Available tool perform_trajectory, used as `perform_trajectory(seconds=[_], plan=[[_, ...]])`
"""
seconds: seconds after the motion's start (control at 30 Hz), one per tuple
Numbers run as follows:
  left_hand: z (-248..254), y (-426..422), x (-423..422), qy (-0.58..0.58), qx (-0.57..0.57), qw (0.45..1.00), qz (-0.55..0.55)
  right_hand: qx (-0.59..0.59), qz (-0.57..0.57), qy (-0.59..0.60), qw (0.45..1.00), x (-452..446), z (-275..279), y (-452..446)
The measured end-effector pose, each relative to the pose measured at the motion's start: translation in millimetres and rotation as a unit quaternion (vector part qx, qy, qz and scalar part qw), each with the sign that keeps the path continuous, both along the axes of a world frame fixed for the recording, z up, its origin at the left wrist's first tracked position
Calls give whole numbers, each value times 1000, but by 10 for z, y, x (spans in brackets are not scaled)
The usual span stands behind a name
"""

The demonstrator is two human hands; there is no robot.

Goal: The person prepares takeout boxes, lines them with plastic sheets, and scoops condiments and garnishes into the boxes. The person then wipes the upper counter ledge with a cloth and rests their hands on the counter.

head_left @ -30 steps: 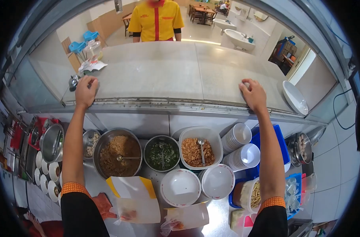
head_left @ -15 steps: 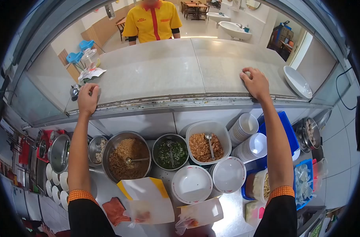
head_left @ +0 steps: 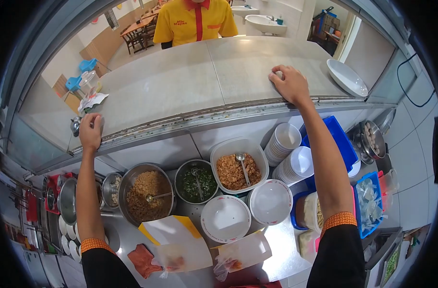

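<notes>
My left hand [head_left: 90, 131] rests on the near edge of the grey serving counter [head_left: 166, 79], its fingers loosely bent with nothing in them. Just left of it is a small shiny metal object [head_left: 75, 126], partly cut off by the window frame. Farther right, my right hand [head_left: 291, 86] leans on the same counter, thumb and fingers apart and lightly curled, also holding nothing. An oval white dish [head_left: 346, 78] lies tilted at the counter's right end. A crumpled white wrapper [head_left: 92, 101] and a clear plastic container [head_left: 89, 82] sit beyond my left hand.
Below stand a basin of brown minced food [head_left: 147, 192], a bowl of chopped greens [head_left: 196, 181], a tub of diced meat [head_left: 239, 165], stacked white bowls [head_left: 225, 219] and stacked cups [head_left: 281, 142]. Open paper boxes [head_left: 176, 245] lie nearest me. A person in a yellow shirt [head_left: 195, 21] stands across the counter.
The whole view has shifted and tilted slightly, so the counter sits lower on the left. Both hands stay resting on the counter. The person opposite appears closer to the top edge.
</notes>
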State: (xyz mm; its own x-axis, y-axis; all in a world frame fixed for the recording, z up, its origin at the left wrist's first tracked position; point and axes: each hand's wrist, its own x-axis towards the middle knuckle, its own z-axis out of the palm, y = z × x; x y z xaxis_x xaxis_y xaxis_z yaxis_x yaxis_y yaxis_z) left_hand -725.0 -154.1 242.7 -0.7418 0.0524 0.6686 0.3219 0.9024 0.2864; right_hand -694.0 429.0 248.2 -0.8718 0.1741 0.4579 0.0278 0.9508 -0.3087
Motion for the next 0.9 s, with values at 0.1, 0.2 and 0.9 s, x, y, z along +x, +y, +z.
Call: perform_trajectory(seconds=[0.1, 0.2, 0.9], plan=[[-9, -33, -21, 9, -1, 1000, -9, 0, 0, 1, 1000, -1, 7, -1], [-19, -67, -38, -4, -7, 1000, -6, -1, 0, -3, 1000, 3, 13, -2], [-21, 0, -6, 26, 8, 1000, 10, -15, 8, -17, 1000, 16, 62, -38]])
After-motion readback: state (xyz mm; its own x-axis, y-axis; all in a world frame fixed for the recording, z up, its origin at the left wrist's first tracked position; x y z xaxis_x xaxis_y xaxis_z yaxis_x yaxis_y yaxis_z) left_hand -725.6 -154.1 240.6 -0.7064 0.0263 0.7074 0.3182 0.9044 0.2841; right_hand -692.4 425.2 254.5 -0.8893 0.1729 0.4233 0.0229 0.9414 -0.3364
